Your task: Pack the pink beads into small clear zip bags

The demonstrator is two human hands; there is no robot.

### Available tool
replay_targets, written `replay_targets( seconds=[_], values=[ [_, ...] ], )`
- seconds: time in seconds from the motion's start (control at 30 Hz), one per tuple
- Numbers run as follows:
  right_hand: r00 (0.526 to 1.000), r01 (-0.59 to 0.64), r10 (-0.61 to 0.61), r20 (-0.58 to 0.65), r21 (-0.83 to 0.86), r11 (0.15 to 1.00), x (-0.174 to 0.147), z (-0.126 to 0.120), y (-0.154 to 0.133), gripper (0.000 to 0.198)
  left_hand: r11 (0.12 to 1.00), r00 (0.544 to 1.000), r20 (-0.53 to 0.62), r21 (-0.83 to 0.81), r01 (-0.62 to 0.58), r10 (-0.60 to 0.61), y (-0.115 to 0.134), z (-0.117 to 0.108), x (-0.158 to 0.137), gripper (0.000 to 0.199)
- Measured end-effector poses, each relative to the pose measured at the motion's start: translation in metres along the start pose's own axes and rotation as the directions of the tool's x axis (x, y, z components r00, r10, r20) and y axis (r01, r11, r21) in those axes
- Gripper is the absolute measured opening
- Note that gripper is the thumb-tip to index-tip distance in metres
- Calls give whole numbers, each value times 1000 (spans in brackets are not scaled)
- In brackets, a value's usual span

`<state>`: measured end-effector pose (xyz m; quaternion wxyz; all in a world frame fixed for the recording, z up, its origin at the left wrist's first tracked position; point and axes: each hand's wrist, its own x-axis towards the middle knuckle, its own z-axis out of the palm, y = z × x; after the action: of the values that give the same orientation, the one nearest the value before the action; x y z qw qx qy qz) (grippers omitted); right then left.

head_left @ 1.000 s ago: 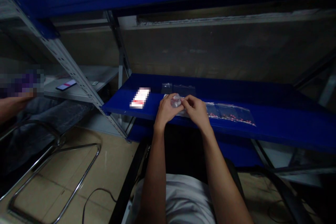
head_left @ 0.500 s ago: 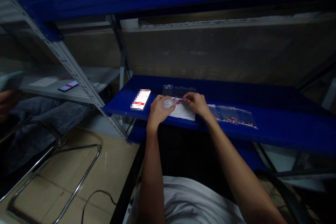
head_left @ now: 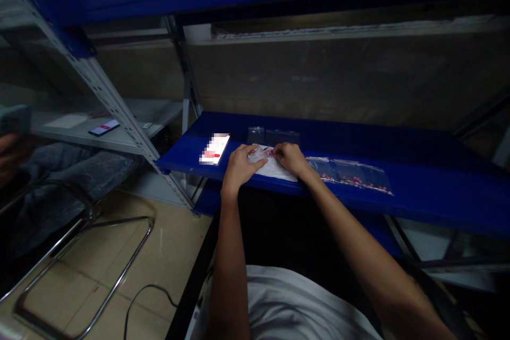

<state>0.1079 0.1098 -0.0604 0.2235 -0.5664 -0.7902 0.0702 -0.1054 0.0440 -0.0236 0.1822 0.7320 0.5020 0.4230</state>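
A white cloth [head_left: 281, 171] lies at the front of the blue shelf, with small pink and dark red beads [head_left: 268, 152] on its upper part. My left hand [head_left: 239, 166] rests at the cloth's left side, its fingers and thumb curved around a small clear plastic dish [head_left: 253, 155] that is partly hidden and hard to make out. Just right of the beads is my right hand [head_left: 291, 158], thumb and fingertips pinched together low over the cloth. Whatever sits between those fingertips is too small to tell.
Clear zip bags with pink beads [head_left: 360, 176] lie to the right on the blue shelf [head_left: 434, 186]. Two clear bags [head_left: 282, 138] lie behind the cloth. A lit phone [head_left: 215, 149] is at left. Beyond the grey upright [head_left: 104, 90], a person's hand [head_left: 14, 151] holds a phone.
My right hand has moved left and slightly down, closer to the beads. My left hand stays around the clear dish, which shows less plainly now.
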Motion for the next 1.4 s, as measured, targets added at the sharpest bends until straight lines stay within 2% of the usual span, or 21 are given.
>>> replay_targets(
  seconds=[0.17, 0.27, 0.37, 0.43, 0.57, 0.7, 0.8, 0.87, 1.0, 1.1, 1.27, 1.4],
  values=[
    [1000, 24, -23, -13, 36, 999, -1, -2, 1, 21, 1000, 1000, -7, -21, -10, 10, -4, 1, 0, 45],
    [993, 76, -65, -103, 107, 991, -5, -13, -2, 20, 999, 1000, -11, -45, -29, 29, -6, 2, 1, 44],
    [974, 101, -52, -218, 218, 971, -12, -30, -10, 18, 995, 999, -6, -96, -37, 37, -8, 5, 1, 45],
    [967, 134, -61, -248, 287, 949, -17, -42, -19, 17, 991, 999, 5, -132, -37, 38, -8, 7, 0, 45],
    [964, 219, -155, -216, 315, 924, -20, -59, -36, 16, 981, 999, 37, -193, -11, 19, -7, 10, 0, 45],
    [967, 249, -218, -132, 307, 919, -19, -64, -47, 17, 968, 998, 69, -247, 31, -14, -5, 9, 2, 48],
    [966, 258, -242, -89, 363, 895, -19, -66, -47, 18, 963, 997, 70, -266, 42, -24, -4, 8, 2, 49],
    [967, 253, -230, -107, 414, 874, -18, -67, -40, 20, 965, 997, 68, -259, 41, -25, -4, 8, 2, 49],
    [987, 150, -102, -125, 479, 865, -11, -58, -10, 23, 971, 998, 63, -235, 39, -24, -7, 8, 1, 47],
    [993, 71, -29, -111, 397, 915, -6, -39, 12, 20, 973, 998, 52, -226, 46, -35, -8, 9, 1, 49],
    [991, 126, -116, -66, 170, 977, -2, -6, 24, 20, 969, 997, 48, -238, 69, -59, -6, 8, 3, 51],
    [990, 135, -129, -59, 113, 984, 0, 2, 22, 23, 961, 996, 55, -263, 87, -75, -7, 7, 2, 50]
  ],
)
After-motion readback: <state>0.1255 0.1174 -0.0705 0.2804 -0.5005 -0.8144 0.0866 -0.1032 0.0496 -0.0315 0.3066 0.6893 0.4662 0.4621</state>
